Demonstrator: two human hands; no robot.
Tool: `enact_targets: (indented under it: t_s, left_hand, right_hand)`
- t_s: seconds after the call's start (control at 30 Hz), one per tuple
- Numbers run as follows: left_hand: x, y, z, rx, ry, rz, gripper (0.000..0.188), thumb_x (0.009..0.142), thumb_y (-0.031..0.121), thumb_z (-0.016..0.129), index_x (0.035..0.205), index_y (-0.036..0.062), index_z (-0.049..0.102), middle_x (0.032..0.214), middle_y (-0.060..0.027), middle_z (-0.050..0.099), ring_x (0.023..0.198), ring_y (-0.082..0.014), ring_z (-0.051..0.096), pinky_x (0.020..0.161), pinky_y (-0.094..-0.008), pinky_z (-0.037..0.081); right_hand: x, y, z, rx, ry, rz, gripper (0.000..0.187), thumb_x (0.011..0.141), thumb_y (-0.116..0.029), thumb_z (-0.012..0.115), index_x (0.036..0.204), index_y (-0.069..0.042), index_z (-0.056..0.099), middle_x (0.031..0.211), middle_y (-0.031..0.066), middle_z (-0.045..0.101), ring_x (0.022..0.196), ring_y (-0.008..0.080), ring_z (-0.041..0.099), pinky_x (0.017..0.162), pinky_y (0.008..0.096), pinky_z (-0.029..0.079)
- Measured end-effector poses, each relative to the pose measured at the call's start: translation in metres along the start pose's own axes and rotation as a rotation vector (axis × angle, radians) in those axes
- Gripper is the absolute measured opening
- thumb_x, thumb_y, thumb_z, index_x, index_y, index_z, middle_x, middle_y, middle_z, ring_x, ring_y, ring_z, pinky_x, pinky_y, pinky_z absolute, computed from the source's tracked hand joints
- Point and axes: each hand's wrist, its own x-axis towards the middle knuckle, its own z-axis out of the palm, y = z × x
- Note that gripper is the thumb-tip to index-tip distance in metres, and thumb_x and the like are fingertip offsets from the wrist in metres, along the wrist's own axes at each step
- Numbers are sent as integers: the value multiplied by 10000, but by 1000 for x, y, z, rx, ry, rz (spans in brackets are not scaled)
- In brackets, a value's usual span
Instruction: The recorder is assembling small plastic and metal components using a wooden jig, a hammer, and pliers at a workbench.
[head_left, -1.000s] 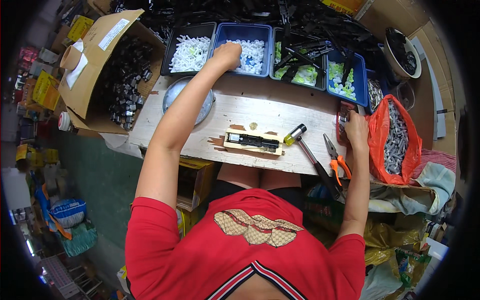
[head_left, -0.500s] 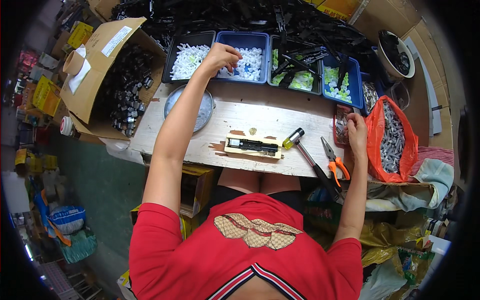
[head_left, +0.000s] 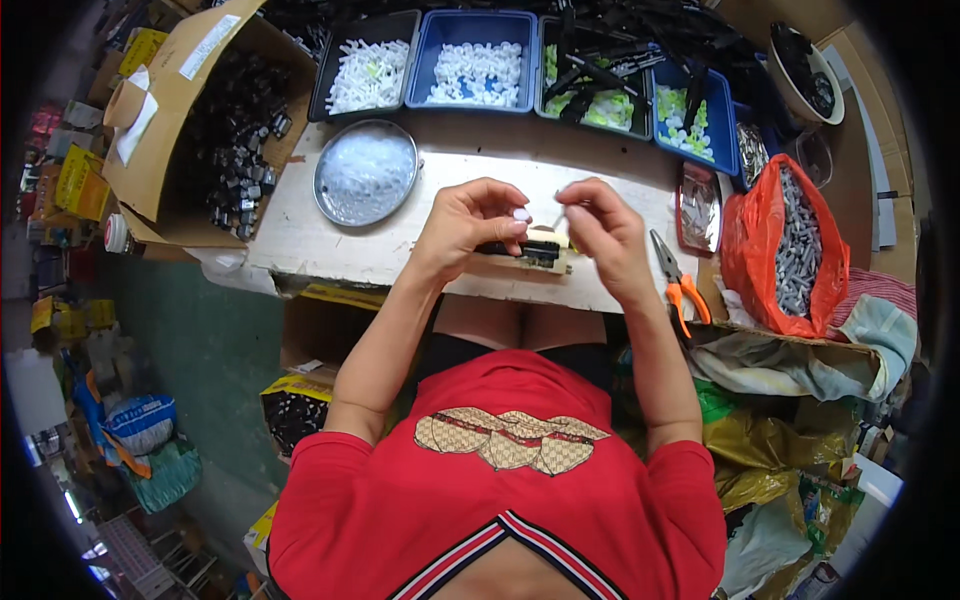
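Observation:
Over the front middle of the table, my left hand [head_left: 476, 226] pinches a small white plastic piece [head_left: 521, 214] between thumb and fingertips. Facing it, my right hand [head_left: 606, 232] is closed in a pinch on a thin, pale, pin-like piece [head_left: 560, 214], too small to make out fully. Just below both hands lies a cream-coloured block [head_left: 520, 262] with a black part [head_left: 541, 252] set in it; my left hand covers part of these. Right of my right hand rest pliers [head_left: 680, 284] with orange handles.
Blue and black bins [head_left: 478, 104] of small white and green pieces line the back. A round metal dish [head_left: 366, 212] stands left, beside a carton [head_left: 140, 190] of black parts. At right are a red tray [head_left: 697, 240] and an orange bag [head_left: 842, 262] of grey pieces.
My left hand has come back from the blue bin with a white piece. My right hand has moved left from the red tray with a thin piece. The hammer no longer shows.

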Motion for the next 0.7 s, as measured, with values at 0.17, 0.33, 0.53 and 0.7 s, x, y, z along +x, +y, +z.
enact_targets:
  t_s: [0.17,0.33,0.53,0.7]
  left_hand:
    - [-18,-3,0,37,15,-6,336,734,-50,661,1044,-24,536,782,-78,587,657,-126,591,554,-247,530]
    - [-22,2,1,57,-7,7,383,721,-73,659,1073,-16,519,789,-75,581,663,-113,582,556,-236,525]
    - [-24,-1,-2,81,-21,50,398,717,-75,659,1082,-7,517,797,-70,581,684,-105,579,564,-230,521]
    - [-29,-5,-5,91,39,81,345,742,-48,649,1066,-10,537,813,-75,601,685,-108,587,566,-231,524]
  right_hand:
    - [4,5,23,-16,-56,-19,127,865,-31,490,970,2,554,887,13,531,712,43,486,621,182,389]
    - [3,10,29,-64,-77,-97,123,873,-59,511,984,-16,542,867,-34,488,618,10,411,535,163,316]
    - [1,10,34,-129,-84,-132,110,843,-19,503,934,12,557,896,64,521,724,99,526,609,211,415]
    - [0,19,38,-342,-76,-268,106,815,-1,532,915,-7,568,848,85,540,711,144,553,594,237,430]
